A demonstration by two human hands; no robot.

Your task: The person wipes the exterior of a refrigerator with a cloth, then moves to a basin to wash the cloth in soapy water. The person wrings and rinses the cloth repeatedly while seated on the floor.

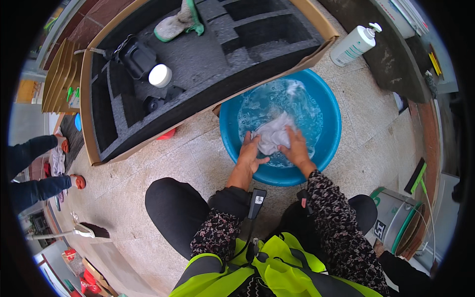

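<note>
A round blue plastic basin [281, 179] stands on the floor in front of me, holding sudsy water. In it lies a wet, pale cloth [272, 137], bunched up. My left hand [250, 153] is at the cloth's left edge, fingers spread. My right hand [295, 145] touches the cloth's right side, its fingers apart and slightly blurred. Neither hand is plainly closed on the fabric. A white pump bottle [350, 46] stands on the floor beyond the basin, to the right.
A foam-lined cardboard box [193, 55] reaches over the basin's far left rim, with a work glove [174, 26] and white round lid [160, 75] inside. A metal bucket [395, 219] lies at right near a green squeegee [416, 176]. Another person's legs [41, 185] are at left, near a broom [83, 230].
</note>
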